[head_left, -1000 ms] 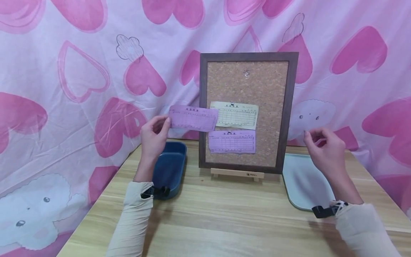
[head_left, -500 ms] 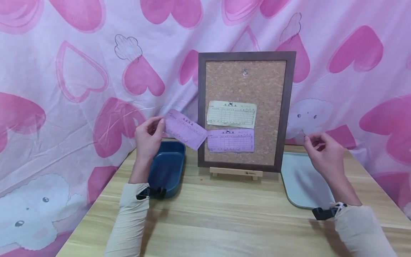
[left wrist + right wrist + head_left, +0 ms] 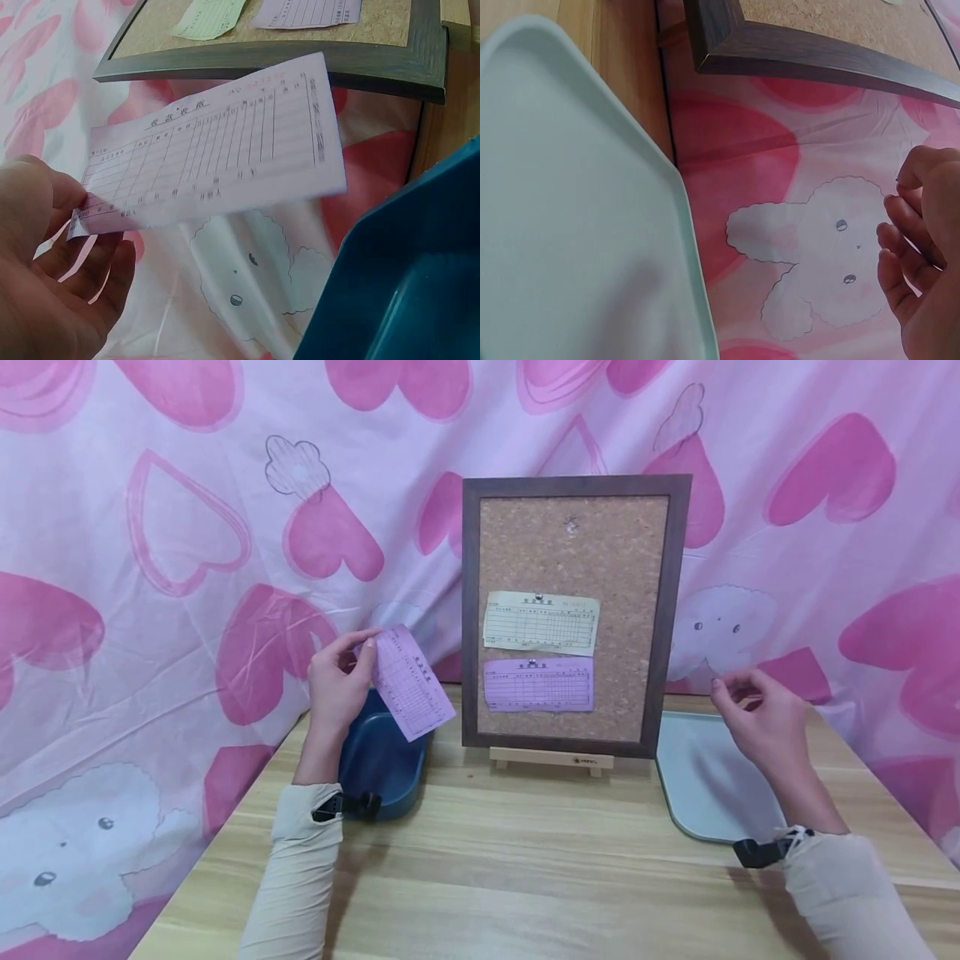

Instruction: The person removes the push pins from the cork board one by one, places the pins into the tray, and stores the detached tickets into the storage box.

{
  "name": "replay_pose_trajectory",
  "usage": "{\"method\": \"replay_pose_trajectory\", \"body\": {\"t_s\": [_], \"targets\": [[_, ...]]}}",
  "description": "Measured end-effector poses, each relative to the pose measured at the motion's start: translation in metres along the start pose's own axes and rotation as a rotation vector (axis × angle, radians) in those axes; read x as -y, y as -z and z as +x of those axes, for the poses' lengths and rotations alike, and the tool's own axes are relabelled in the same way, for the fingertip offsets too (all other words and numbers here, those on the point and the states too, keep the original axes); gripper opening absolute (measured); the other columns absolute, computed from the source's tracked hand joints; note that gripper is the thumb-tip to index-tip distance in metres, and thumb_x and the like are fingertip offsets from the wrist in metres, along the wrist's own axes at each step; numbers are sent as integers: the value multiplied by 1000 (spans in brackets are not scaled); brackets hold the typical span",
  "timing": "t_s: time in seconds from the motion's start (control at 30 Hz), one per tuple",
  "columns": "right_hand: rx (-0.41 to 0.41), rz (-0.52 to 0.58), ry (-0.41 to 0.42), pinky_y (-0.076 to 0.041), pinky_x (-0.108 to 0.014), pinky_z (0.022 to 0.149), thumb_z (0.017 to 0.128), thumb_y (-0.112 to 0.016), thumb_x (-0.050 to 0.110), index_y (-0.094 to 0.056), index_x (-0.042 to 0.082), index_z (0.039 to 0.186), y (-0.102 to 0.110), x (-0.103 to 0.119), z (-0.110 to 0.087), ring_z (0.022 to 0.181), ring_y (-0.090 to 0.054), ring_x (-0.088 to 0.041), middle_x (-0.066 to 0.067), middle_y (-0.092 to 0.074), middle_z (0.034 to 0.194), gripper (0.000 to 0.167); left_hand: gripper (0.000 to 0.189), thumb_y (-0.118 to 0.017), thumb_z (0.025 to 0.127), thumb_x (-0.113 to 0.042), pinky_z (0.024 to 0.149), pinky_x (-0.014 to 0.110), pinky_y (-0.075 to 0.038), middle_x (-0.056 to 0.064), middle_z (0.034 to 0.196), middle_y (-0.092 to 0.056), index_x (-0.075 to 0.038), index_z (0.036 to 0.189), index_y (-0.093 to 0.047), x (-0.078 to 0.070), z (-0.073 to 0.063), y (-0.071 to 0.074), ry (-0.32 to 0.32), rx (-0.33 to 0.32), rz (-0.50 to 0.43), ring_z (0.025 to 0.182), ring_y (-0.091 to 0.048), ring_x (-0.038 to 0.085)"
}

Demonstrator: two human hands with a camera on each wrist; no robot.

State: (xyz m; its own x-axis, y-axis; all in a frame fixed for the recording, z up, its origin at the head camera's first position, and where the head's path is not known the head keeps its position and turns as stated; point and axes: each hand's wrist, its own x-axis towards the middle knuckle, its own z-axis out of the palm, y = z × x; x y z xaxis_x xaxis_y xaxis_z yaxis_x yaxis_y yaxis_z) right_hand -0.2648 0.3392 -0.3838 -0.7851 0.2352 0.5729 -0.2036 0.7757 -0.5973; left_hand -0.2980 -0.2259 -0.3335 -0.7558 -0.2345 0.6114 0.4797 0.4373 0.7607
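While left hand [image 3: 335, 681] pinches slip [image 3: 408, 683] (purple), over bin [image 3: 378, 760]

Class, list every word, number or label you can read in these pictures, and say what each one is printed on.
None can be read.
Purple slip held by the left hand: table and heading, blurred.
Yellow slip on the cork board: too small.
Pinned purple slip: too small.
Stand mark: too small.

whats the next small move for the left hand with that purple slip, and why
Probably lower the purple slip into the blue bin. The left hand pinches it by one end, and it hangs tilted down right above the bin, away from the cork board.
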Motion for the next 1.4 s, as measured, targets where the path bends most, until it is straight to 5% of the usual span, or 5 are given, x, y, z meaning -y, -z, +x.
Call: {"method": "replay_pose_trajectory", "body": {"t_s": [0.23, 0.43, 0.67, 0.83, 1.4], "targets": [[44, 0, -20, -42, -2, 69, 105, -68, 35, -73, 5, 116, 0, -6, 0, 87, -51, 4, -11, -69, 104, 33, 28, -64, 108, -27, 68, 14, -52, 16, 109, -77, -14, 127, -80, 9, 2, 2, 28, 31, 83, 84, -62, 24], [96, -19, -30, -43, -3, 68, 104, -70, 33, -73, 3, 114, -1, -13, 0, 86, -53, 1, -16, -73, 105, 32, 28, -62, 109, -25, 66, 16, -48, 18, 110, -73, -8, 125, -77, 13, 2, 8, 73, 137, 166, 88, -59, 27], [207, -87, -75, -44, -9, 65, 104, -67, 33, -73, 4, 114, -3, -23, 1, 95, -62, -26, -19, -73, 107, 32, 29, -58, 111, -23, 90, 44, -61, 22, 129, -71, -6, 129, -74, 18, 2, 15, 186, 360, 299, 108, -65, 38], [273, -92, -78, -47, -12, 64, 103, -68, 28, -72, 3, 114, -5, -29, 1, 97, -64, -31, -21, -74, 108, 28, 28, -57, 110, -19, 105, 58, -57, 22, 134, -70, -5, 127, -74, 26, 2, 15, 185, 468, 363, 119, -65, 41], [386, -104, -56, -51, -19, 67, 100, -75, 22, -75, 3, 110, -11, -44, -1, 92, -64, -30, -18, -76, 102, 22, 25, -63, 106, -17, 88, 44, -52, 20, 120, -74, -8, 123, -78, 38, -1, 10, 185, 498, 504, 102, -62, 34]]}}
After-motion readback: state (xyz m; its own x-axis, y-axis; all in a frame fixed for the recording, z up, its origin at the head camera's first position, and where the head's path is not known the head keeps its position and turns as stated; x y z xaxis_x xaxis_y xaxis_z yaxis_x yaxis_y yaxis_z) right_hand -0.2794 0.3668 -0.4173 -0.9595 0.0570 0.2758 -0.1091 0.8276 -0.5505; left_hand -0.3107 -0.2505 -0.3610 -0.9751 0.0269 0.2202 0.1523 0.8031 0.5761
